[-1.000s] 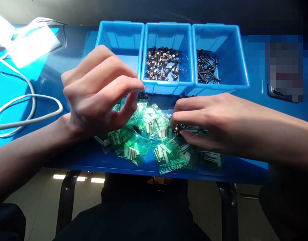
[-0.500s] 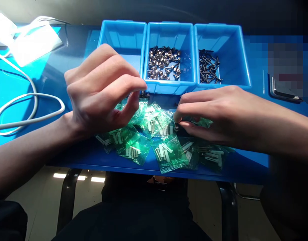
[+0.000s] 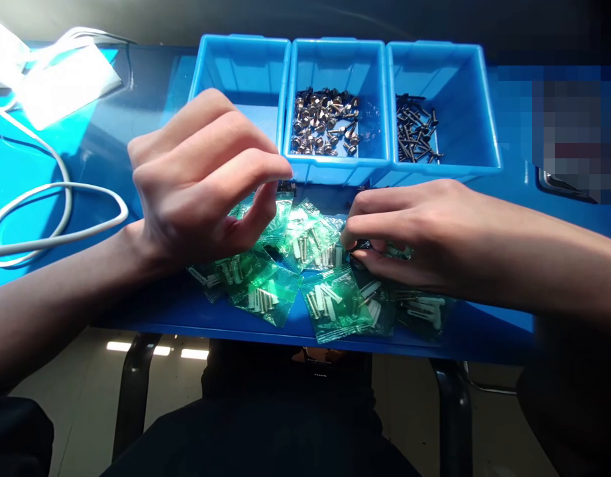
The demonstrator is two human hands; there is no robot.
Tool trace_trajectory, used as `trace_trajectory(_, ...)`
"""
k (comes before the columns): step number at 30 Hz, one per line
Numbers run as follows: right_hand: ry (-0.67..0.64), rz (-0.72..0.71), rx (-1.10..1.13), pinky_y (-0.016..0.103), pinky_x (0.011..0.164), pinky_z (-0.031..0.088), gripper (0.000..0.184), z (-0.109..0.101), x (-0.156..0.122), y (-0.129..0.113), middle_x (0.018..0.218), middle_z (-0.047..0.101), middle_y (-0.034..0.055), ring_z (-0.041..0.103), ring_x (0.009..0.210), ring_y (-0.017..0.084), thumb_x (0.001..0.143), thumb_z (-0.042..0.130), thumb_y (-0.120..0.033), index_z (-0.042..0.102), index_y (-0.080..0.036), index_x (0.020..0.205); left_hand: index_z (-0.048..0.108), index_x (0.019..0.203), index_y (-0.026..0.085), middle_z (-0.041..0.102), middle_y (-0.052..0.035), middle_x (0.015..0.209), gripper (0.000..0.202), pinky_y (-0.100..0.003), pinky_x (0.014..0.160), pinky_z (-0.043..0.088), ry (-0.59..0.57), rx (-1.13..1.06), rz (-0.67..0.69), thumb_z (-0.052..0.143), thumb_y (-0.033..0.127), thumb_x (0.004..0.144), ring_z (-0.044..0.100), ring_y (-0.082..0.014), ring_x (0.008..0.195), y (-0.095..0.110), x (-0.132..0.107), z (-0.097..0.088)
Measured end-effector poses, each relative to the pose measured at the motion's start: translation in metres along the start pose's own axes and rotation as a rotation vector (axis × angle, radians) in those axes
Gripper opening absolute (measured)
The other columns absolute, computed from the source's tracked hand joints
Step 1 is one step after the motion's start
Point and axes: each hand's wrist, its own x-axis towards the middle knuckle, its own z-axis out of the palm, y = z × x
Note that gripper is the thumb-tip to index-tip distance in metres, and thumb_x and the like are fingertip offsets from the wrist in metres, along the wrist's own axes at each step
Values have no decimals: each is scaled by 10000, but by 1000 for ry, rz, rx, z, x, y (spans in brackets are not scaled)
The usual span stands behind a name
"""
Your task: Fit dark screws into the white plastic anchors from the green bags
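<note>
My left hand (image 3: 206,175) is curled above the left part of the pile, thumb and forefinger nearly together. Small dark hardware (image 3: 287,187) shows by their tips, but I cannot tell whether it is held. My right hand (image 3: 409,228) is closed low over the pile's right side; a small dark thing at its fingertips is mostly hidden. Between and below the hands lie several green-tinted clear packets (image 3: 335,305) with white wall plugs and screws inside. One packet (image 3: 266,291) lies below my left hand, another (image 3: 425,310) below my right.
Three joined blue bins stand behind the hands. Hex-head screws (image 3: 325,122) fill part of the middle bin (image 3: 338,169); black screws (image 3: 415,132) lie in the right bin (image 3: 447,169). A white cable (image 3: 61,192) loops at left. The table's front edge (image 3: 305,341) runs below the packets.
My right hand has lowered slightly and its fingertips have shifted a little left over the packets. The left hand stays almost still.
</note>
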Motion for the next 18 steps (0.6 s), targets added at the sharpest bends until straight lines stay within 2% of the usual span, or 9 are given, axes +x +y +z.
trace_trajectory(4, 23, -14, -3, 251, 564, 373, 123, -3, 1, -1, 888, 591, -6, 523, 706, 107, 912, 493, -259, 615, -238, 908, 606, 967, 146, 657, -37, 872, 187, -315, 623, 535, 7, 7, 17, 593, 250, 812, 648, -171, 807, -2, -1, 1)
trace_trajectory(10, 54, -20, -36, 246, 540, 404, 159, -7, 0, 1, 929, 621, -12, 552, 710, 94, 913, 505, -234, 646, -258, 982, 580, 1012, 159, 644, -9, 907, 229, -290, 661, 532, 9, -2, 43, 610, 264, 811, 640, -151, 820, -7, -3, 1)
trace_trajectory(14, 107, -15, -62, 263, 516, 403, 164, -7, 0, 3, 950, 636, -20, 549, 694, 84, 925, 500, -269, 650, -270, 991, 593, 1013, 131, 649, -34, 909, 250, -298, 665, 522, 12, -12, 52, 632, 234, 789, 642, -172, 826, -6, -3, -2)
trace_trajectory(18, 188, -26, -84, 296, 519, 409, 137, -9, 0, 0, 977, 646, -18, 566, 702, 96, 928, 509, -273, 636, -251, 883, 605, 999, 135, 657, -34, 895, 235, -297, 658, 518, 29, -12, 50, 633, 230, 786, 641, -173, 815, -4, -3, -2)
